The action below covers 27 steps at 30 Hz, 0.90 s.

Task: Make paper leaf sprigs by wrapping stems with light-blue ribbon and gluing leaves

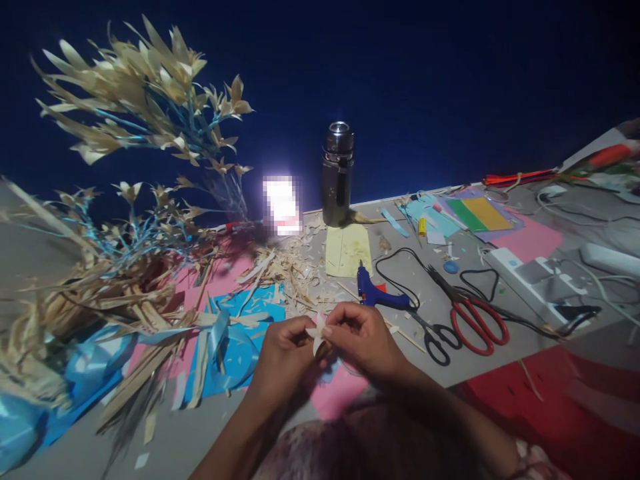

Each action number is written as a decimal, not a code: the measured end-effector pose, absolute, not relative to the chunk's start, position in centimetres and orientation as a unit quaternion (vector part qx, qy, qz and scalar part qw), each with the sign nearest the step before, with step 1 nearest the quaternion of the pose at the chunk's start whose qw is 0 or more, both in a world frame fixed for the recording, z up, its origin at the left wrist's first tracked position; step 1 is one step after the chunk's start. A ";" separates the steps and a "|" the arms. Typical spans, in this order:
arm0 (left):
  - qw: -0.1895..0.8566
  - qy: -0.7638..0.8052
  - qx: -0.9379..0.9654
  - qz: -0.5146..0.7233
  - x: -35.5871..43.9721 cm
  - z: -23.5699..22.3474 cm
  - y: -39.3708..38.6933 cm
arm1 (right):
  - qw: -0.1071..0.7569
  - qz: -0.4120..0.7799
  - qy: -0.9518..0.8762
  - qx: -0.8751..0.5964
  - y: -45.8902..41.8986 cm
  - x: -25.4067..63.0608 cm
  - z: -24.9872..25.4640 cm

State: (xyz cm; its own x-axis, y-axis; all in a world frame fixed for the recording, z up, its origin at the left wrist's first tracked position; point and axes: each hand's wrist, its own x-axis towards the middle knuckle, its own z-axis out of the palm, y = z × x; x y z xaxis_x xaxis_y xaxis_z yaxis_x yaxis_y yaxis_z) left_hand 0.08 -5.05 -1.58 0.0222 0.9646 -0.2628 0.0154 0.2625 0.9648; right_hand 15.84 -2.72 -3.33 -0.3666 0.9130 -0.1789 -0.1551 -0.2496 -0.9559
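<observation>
Both hands meet at the near middle of the table around a small pale flower point(318, 335) with pointed petals. My left hand point(290, 347) pinches it from the left, and my right hand point(363, 337) has thumb and fingers closed on its right side. The flower's lower part is hidden by the fingers. Just beyond my right hand lies a blue glue gun point(383, 295), its nozzle pointing away. To its right are scissors with black handles point(440, 341) and bigger scissors with red handles point(480, 327). Pink paper point(337, 393) lies below my hands.
Made-up flower branches point(145, 100) stand at the left above dried husks point(45, 333) and blue paper point(235, 333). A dark flask point(338, 180) stands at the back beside a blurred bright screen point(283, 207). At right are a white power strip point(525, 287), cables and red material point(540, 393).
</observation>
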 end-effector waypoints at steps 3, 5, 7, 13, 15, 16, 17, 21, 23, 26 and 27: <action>0.564 0.554 0.445 0.422 0.0 -1.7 -5.0 | 0.386 0.738 -0.426 -0.353 -2.5 16.0 -3.4; 0.572 0.549 0.439 0.423 0.1 -1.9 -5.0 | 0.393 0.758 -0.406 -0.324 -2.3 16.2 -3.4; 0.577 0.552 0.417 0.434 0.2 -2.0 -5.0 | 0.416 0.747 -0.407 -0.321 -2.0 16.4 -3.5; 0.539 0.567 0.412 0.466 0.4 -1.1 -4.8 | 0.446 0.669 -0.446 -0.393 -1.5 16.8 -4.2; 0.534 0.557 0.419 0.479 0.4 -1.0 -4.8 | 0.437 0.664 -0.450 -0.407 -1.6 16.9 -4.4; 0.535 0.550 0.419 0.485 0.3 -1.1 -4.8 | 0.432 0.663 -0.451 -0.412 -1.7 16.9 -4.5; 0.537 0.544 0.419 0.490 0.3 -1.3 -4.8 | 0.428 0.664 -0.451 -0.416 -1.7 16.9 -4.6; 0.546 0.530 0.413 0.501 0.2 -1.8 -4.8 | 0.442 0.685 -0.417 -0.402 -1.8 16.7 -4.3; 0.548 0.528 0.411 0.503 0.2 -1.8 -4.8 | 0.455 0.710 -0.384 -0.376 -1.7 16.3 -4.1; 0.537 0.535 0.415 0.503 0.2 -1.8 -4.7 | 0.479 0.716 -0.351 -0.366 -1.4 15.8 -3.9; 0.528 0.542 0.418 0.503 0.2 -1.9 -4.6 | 0.483 0.706 -0.355 -0.376 -1.3 15.7 -4.0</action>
